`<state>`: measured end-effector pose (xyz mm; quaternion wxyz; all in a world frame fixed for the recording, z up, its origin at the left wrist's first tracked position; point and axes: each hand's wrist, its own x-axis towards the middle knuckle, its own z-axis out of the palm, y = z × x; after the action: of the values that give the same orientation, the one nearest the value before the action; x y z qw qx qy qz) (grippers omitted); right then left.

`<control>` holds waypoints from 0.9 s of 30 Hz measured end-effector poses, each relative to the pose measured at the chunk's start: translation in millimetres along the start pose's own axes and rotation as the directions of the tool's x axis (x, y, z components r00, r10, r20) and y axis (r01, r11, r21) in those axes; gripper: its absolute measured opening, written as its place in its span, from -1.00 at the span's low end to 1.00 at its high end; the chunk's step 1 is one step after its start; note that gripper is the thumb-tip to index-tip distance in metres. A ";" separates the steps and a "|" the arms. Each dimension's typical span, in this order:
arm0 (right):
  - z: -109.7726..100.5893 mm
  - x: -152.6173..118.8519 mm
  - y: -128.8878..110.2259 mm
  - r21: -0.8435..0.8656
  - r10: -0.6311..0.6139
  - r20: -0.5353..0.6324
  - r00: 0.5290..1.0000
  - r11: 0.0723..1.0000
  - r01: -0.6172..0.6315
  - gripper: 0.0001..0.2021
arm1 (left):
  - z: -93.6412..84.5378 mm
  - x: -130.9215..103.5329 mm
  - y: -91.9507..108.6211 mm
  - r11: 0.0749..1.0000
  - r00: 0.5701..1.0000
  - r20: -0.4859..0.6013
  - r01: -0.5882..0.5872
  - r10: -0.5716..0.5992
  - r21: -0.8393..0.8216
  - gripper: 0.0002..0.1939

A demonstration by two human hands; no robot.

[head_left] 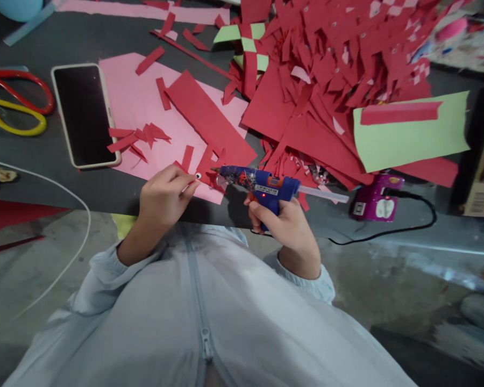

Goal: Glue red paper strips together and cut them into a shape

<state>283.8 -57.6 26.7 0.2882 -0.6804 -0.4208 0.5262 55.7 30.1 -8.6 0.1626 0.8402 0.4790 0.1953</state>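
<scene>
My left hand (165, 196) is closed in a pinch, with a small white googly eye (198, 176) at its fingertips. Wrapped in my right hand (284, 223) is a blue hot glue gun (268, 192), its red light lit and a clear glue stick (325, 194) poking from the back. The gun's nozzle points left, a short gap from the googly eye. Below the nozzle lie small cut red paper pieces (207, 165). Beneath them is a pink paper sheet (133, 88), and a wider red paper strip (210, 118) crosses it diagonally.
To the left are a phone (84, 115) and red-and-yellow-handled scissors (16, 126). A big heap of red paper cutouts (347, 54) fills the back right. Green paper (411, 142), a purple box (375, 200) with a black cable (427, 201) and a cardboard box (482, 188) stand right.
</scene>
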 end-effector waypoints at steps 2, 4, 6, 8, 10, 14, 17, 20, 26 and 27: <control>-0.2 0.6 0.4 -0.003 0.000 0.003 1.000 1.000 0.000 -0.79 | -2.5 -3.8 0.6 0.998 0.999 0.023 -0.036 0.035 0.054 -0.73; -0.2 0.7 0.2 0.002 0.001 0.007 1.000 1.000 -0.001 -0.80 | -3.8 -6.6 0.8 0.991 0.996 0.044 -0.082 0.078 0.103 -0.73; 0.1 0.4 -0.8 0.007 0.004 0.008 1.000 1.000 -0.004 -0.81 | -4.3 -7.9 0.6 0.984 0.991 0.076 -0.120 0.111 0.128 -0.74; 0.3 0.0 -1.9 0.014 0.004 0.006 1.000 1.000 -0.004 -0.81 | -4.7 -7.9 0.5 0.979 0.985 0.121 -0.144 0.127 0.145 -0.73; 0.3 -0.3 -2.2 0.025 0.004 0.003 1.000 1.000 -0.004 -0.80 | -5.1 -7.1 0.6 0.973 0.979 0.153 -0.163 0.138 0.166 -0.71; -0.3 0.1 0.0 0.033 0.013 -0.006 1.000 0.999 -0.013 -0.77 | -5.0 -5.3 1.3 0.958 0.974 0.165 -0.191 0.157 0.216 -0.71; -0.9 0.3 1.2 0.023 0.014 -0.018 1.000 1.000 -0.014 -0.75 | -4.6 -4.0 2.3 0.952 0.971 0.177 -0.198 0.159 0.233 -0.71; -1.6 0.6 0.8 0.024 0.000 -0.030 1.000 1.000 0.001 -0.75 | -4.7 -3.1 2.8 0.954 0.971 0.181 -0.195 0.155 0.228 -0.72; -2.5 1.5 1.3 0.020 -0.006 -0.030 1.000 1.000 0.006 -0.75 | -8.1 -1.4 3.5 0.968 0.969 0.225 -0.152 0.106 0.201 -0.68; -2.5 1.7 1.6 0.023 -0.005 -0.027 1.000 1.000 0.006 -0.74 | -8.6 -0.9 4.0 0.971 0.968 0.232 -0.143 0.097 0.190 -0.68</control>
<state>286.8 -56.8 25.2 0.3031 -0.6830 -0.4128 0.5208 54.1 28.1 0.6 0.1153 0.8966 0.4235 0.0596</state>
